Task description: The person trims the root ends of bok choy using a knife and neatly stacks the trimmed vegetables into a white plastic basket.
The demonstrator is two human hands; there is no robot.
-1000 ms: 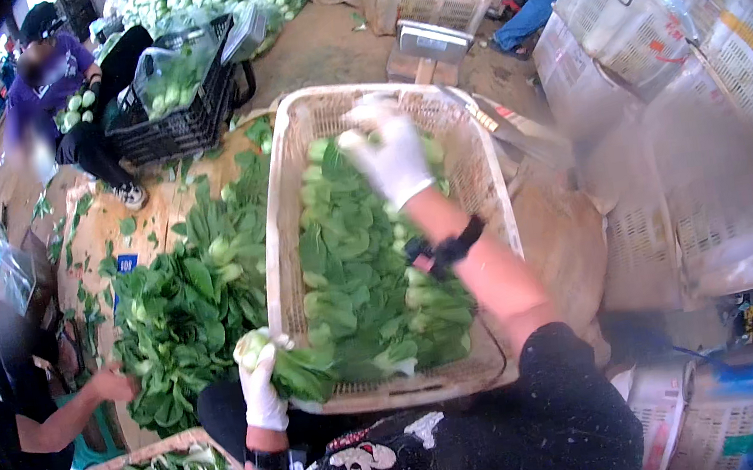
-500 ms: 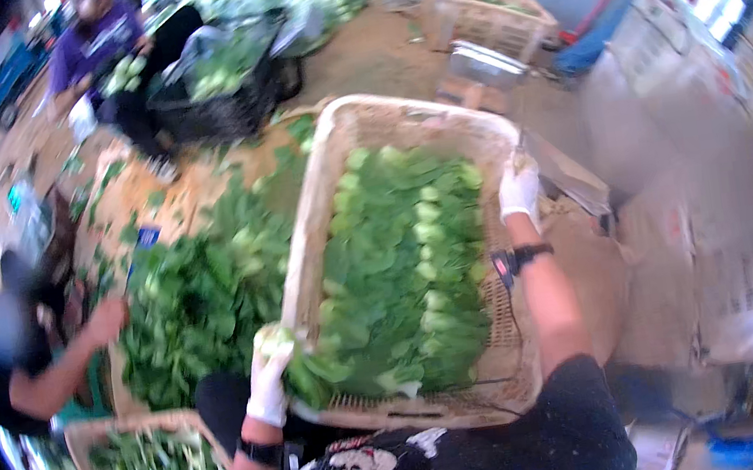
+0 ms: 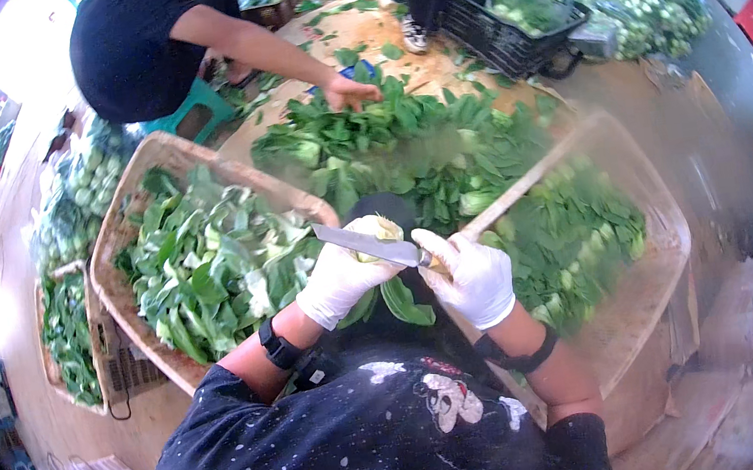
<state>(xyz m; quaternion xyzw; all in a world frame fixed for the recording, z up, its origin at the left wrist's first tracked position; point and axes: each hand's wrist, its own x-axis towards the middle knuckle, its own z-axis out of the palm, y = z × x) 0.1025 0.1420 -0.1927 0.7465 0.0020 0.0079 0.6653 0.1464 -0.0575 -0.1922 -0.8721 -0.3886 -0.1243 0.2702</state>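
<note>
In front of my body, my left hand (image 3: 338, 286), in a white glove, is closed around a bok choy (image 3: 379, 227). Its pale cut base points up and its green leaves hang below the glove. My right hand (image 3: 478, 281), also gloved, grips the handle of a knife (image 3: 363, 244). The blade points left and lies across the base of the bok choy, close to my left fingers. To the right is a plastic crate (image 3: 672, 239) with bok choy laid in rows; on the left, another crate (image 3: 164, 353) holds loose leaves.
Ahead lies a heap of bok choy (image 3: 427, 147) on the ground, where a co-worker's hand (image 3: 350, 94) reaches in. A green stool (image 3: 189, 113) is under that person. Farther off stand a black crate (image 3: 487, 30) and a pile of pale vegetables (image 3: 650, 4).
My view has turned left. My right hand has brought the knife from the far right rim of the crate to the bok choy, which my left hand has moved away from the crate.
</note>
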